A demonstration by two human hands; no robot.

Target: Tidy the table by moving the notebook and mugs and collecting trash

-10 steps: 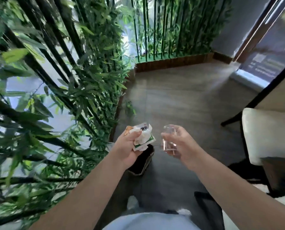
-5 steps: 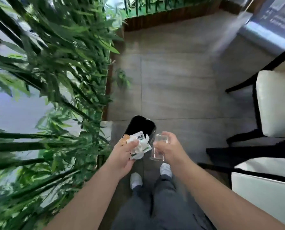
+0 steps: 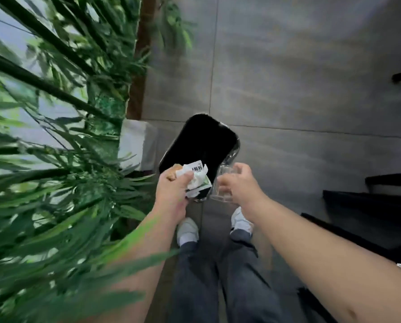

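My left hand (image 3: 171, 194) grips a bundle of trash (image 3: 198, 179): crumpled white wrappers with printed text, a green-edged packet and a brown scrap. My right hand (image 3: 244, 187) holds a clear plastic cup (image 3: 223, 185), tilted on its side. Both hands hover over the near rim of a black-lined trash bin (image 3: 199, 143) standing on the grey tiled floor. The bin's inside is dark and I cannot see its contents. No table, notebook or mugs are in view.
Dense green bamboo foliage (image 3: 55, 159) fills the left side, with a pale block (image 3: 136, 141) beside the bin. My feet in white shoes (image 3: 188, 229) stand just behind the bin. Dark chair frames (image 3: 369, 201) are at the right.
My view has tipped downward and I have stepped closer to the bin. Both hands, still holding the trash and cup, now sit above the bin's near edge.
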